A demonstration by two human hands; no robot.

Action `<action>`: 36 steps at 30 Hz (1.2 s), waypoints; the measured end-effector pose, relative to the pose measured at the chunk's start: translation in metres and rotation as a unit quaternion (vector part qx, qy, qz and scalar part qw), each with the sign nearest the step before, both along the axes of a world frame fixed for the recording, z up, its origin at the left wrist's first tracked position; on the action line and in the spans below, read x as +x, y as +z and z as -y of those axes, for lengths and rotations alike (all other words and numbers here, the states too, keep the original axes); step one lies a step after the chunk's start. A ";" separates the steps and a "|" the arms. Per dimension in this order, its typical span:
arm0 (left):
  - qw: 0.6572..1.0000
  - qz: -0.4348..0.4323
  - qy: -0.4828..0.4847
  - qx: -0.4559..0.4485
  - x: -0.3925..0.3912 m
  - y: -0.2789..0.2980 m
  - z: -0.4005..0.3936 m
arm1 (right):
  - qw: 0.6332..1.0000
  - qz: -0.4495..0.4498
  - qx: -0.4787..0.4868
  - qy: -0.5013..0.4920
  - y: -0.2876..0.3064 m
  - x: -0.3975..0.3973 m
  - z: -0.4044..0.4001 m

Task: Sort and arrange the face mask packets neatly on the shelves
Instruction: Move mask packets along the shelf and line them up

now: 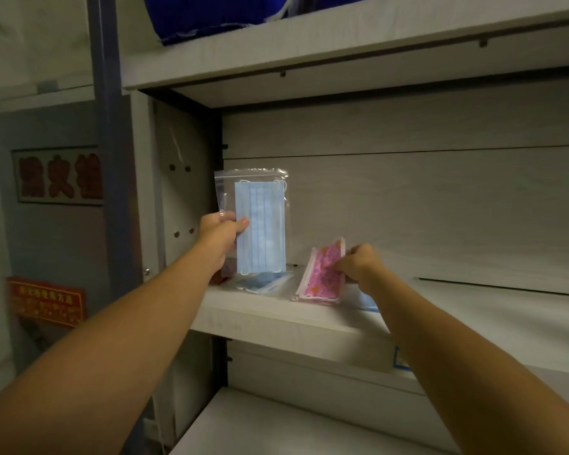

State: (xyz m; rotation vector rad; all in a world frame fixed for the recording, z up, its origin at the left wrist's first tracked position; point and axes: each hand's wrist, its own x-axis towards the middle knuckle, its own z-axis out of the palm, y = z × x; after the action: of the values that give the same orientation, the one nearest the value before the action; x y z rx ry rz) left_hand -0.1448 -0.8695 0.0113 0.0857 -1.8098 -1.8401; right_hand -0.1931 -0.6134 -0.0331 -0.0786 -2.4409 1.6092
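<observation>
Both hands on mask packets at the middle shelf.
My left hand [222, 228] pinches a clear zip bag with a pale blue pleated mask [260, 224], long axis upright, near the shelf's left corner; my right hand [358, 264] grips a pink patterned mask packet [322, 274], tilted, lower edge on the grey wooden shelf [276, 318].

pale blue mask packet [260, 224], pink patterned mask packet [322, 274], grey-white shelf [473, 307], red sign [46, 302]

We see the left hand [222, 228] pinching a clear blue mask packet [260, 224] upright vs. the shelf [276, 318] back panel. Right hand [362, 264] grips a pink patterned mask packet [322, 274], tilted, btm edge on the shelf. More blue packets [263, 282] lie flat btwn them.
</observation>
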 end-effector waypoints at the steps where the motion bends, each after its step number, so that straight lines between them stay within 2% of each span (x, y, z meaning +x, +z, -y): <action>1: 1.000 0.000 -0.004 0.003 -0.001 -0.001 0.001 | 0.999 0.004 0.048 -0.014 -0.003 -0.002 0.002; 3: 1.000 -0.001 -0.011 0.009 -0.002 -0.003 0.004 | 0.989 0.007 0.145 -0.034 -0.009 -0.005 0.004; 5: 1.000 -0.002 -0.017 0.013 -0.002 -0.004 0.007 | 0.980 0.008 0.196 -0.041 -0.011 -0.002 0.008; 12: 1.000 0.001 -0.019 0.013 -0.004 -0.008 0.020 | 0.971 0.024 0.234 -0.044 -0.013 -0.010 0.012; 18: 1.000 0.000 -0.012 0.009 -0.007 -0.009 0.020 | 0.927 -0.062 0.355 -0.104 -0.012 -0.005 0.015; 27: 0.999 0.003 -0.041 0.008 -0.024 -0.005 -0.014 | 0.916 -0.162 0.358 -0.082 0.008 0.000 -0.023; 36: 0.990 0.022 -0.127 0.052 -0.046 -0.005 -0.085 | 0.895 -0.146 0.403 -0.120 0.022 0.015 -0.090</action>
State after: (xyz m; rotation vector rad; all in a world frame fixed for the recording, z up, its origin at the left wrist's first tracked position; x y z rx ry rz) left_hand -0.1912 -0.7841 0.0061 -0.0704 -1.8227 -2.1240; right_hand -0.1782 -0.5237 -0.0112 -0.0001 -2.5128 0.3894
